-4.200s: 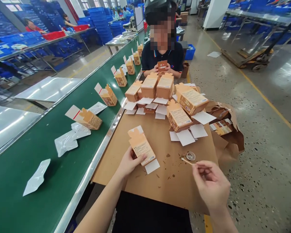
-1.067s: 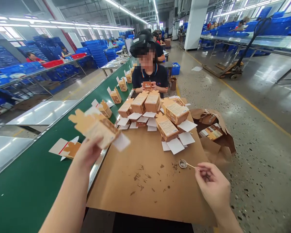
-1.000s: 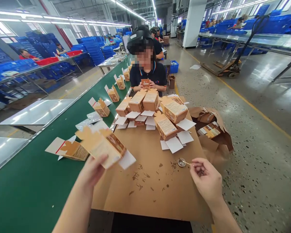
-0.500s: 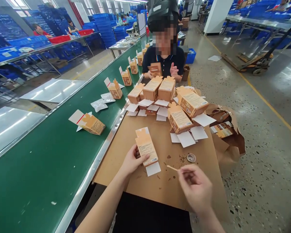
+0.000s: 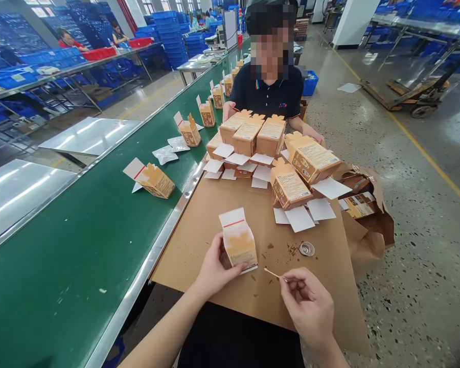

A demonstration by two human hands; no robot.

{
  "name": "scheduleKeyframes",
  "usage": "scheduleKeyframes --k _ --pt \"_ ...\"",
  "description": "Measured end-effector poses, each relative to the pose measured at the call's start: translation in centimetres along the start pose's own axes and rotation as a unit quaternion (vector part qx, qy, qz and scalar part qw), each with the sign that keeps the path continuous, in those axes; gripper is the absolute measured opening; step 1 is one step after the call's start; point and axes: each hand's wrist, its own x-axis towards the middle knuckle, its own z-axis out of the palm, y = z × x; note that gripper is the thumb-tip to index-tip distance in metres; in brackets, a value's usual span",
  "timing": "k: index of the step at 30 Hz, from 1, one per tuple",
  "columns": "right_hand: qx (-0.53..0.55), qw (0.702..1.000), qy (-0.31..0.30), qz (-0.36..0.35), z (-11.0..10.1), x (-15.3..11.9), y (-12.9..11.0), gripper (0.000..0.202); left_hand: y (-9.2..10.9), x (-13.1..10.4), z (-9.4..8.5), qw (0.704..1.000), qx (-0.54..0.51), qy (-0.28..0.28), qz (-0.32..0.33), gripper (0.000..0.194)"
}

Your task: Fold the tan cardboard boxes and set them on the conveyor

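Note:
My left hand (image 5: 219, 266) grips a small orange-and-brown carton (image 5: 240, 246), which stands tilted on the brown cardboard tabletop (image 5: 193, 230). Its white flap with a red strip points up and away from me. To the right, my right hand (image 5: 308, 301) pinches a thin cotton swab (image 5: 272, 273), its tip a little apart from the carton. A small clear round dish (image 5: 306, 249) lies beyond that hand, beside dark specks and brown stains on the cardboard.
Cartons (image 5: 266, 135) are piled at the far side; a person (image 5: 268, 87) sits behind them. More cartons (image 5: 155, 180) and clear packets (image 5: 165, 154) lie on the green conveyor belt (image 5: 80, 266) at left. An opened brown paper bag (image 5: 383, 225) is at right.
The carton has turned in my left hand, from lying flat to standing with its red-striped flap up. The person opposite has set a carton on the pile and lowered both hands.

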Motion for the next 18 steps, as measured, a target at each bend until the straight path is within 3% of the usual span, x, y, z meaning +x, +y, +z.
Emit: scheduleKeyframes --k 4,8,11,14,18 --pt "-0.004 1.0 0.02 0.012 -2.2 -0.2 -0.9 0.018 -1.0 -2.1 0.7 0.995 0.082 -0.001 0.047 0.064" --pt "0.001 0.999 0.032 0.004 -2.2 0.5 -1.3 0.02 -1.7 -2.5 1.0 0.993 0.102 -0.008 0.052 0.06" --pt "0.006 1.0 0.021 0.01 -2.0 0.8 -0.6 0.022 -1.7 -1.9 0.1 0.989 0.134 0.041 0.043 0.058" --pt "0.014 1.0 0.001 0.022 -2.2 0.5 0.6 0.023 -0.5 -1.2 -3.3 0.97 0.193 0.147 0.017 0.059" --pt "0.033 0.996 0.034 0.08 -1.9 -0.3 1.1 0.04 1.6 -1.2 -11.4 0.903 0.273 0.329 -0.051 0.07"
